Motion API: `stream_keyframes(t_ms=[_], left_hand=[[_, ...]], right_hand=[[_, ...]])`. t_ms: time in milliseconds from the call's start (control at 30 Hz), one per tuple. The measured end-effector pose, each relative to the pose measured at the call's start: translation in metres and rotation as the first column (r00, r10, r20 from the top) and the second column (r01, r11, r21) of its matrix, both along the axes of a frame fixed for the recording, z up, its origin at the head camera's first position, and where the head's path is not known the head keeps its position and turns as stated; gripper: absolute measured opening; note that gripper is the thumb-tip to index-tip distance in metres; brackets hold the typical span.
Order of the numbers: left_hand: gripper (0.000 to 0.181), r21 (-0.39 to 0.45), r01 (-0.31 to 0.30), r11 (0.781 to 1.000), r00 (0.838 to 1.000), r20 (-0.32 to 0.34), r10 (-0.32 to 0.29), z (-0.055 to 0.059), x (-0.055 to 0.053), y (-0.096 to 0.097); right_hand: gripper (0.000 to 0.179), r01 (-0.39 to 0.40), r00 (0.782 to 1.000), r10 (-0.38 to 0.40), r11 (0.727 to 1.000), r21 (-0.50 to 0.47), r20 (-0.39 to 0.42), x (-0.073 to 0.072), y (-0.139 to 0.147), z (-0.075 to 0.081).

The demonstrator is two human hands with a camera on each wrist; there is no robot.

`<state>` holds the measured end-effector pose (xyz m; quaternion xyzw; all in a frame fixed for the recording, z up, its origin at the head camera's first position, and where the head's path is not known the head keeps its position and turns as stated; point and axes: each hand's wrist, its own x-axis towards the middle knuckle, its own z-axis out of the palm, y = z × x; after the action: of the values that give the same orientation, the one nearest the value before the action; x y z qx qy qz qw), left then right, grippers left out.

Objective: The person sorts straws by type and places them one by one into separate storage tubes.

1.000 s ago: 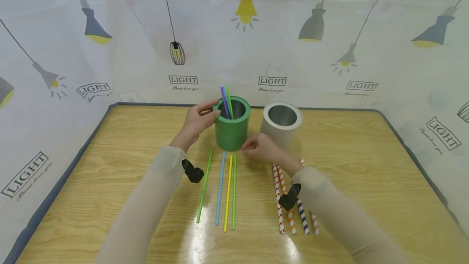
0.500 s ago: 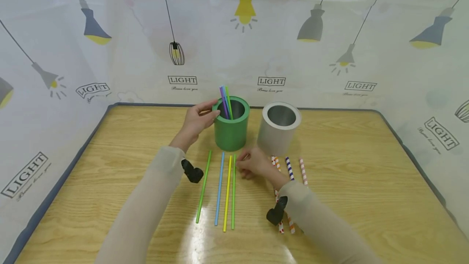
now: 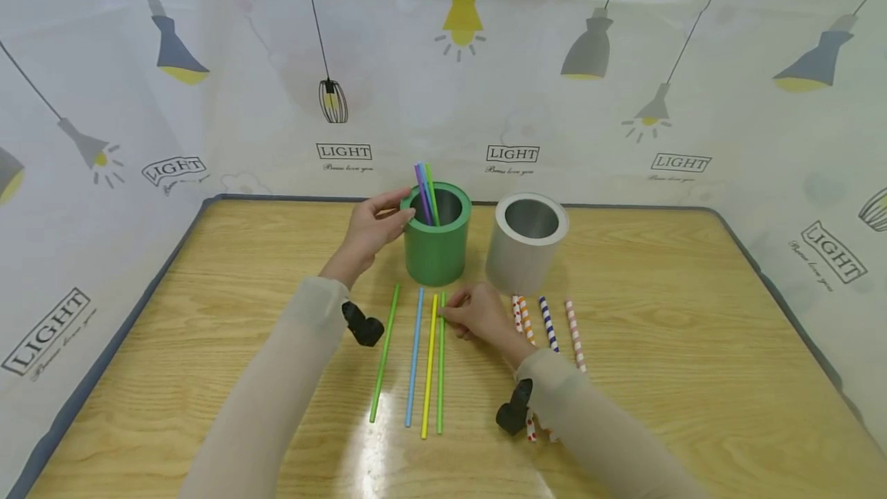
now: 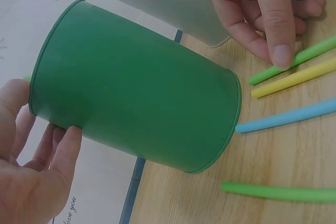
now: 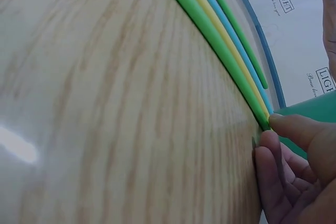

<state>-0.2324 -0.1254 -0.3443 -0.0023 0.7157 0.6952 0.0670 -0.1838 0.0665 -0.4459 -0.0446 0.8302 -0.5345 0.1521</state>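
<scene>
At centre frame, gripping the green can [image 3: 435, 259] by its rim with curled left hand [image 3: 374, 228]; just below, pinching the rightmost green straw [image 3: 440, 376] by its upper end between fingertips of the right hand [image 3: 483, 316], beside the yellow straw [image 3: 429, 383]!

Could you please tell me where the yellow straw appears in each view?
Head: yellow straw, lower middle, right of the blue straw.
Left wrist: yellow straw, upper half, reaching the right edge.
Right wrist: yellow straw, slanting down rightward from the top edge.
Shared landmark: the green can, in all three.
</scene>
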Motion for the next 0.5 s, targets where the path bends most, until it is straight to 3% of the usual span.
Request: stream_keyframes(t_ms=[300,500], left_hand=[[0.045,0.02,-0.007,1.0,1.0,-0.006,0.007,-0.019,-0.014,-0.004],[0.043,0.008,-0.02,1.0,1.0,-0.024,0.02,-0.024,-0.017,-0.004]], right_hand=[[0.017,-0.009,1.0,0.01,0.999,0.043,-0.03,0.003,0.0,0.004],[0.017,0.008,0.999,-0.005,0.997,0.081,-0.038,0.0,-0.003,-0.001]])
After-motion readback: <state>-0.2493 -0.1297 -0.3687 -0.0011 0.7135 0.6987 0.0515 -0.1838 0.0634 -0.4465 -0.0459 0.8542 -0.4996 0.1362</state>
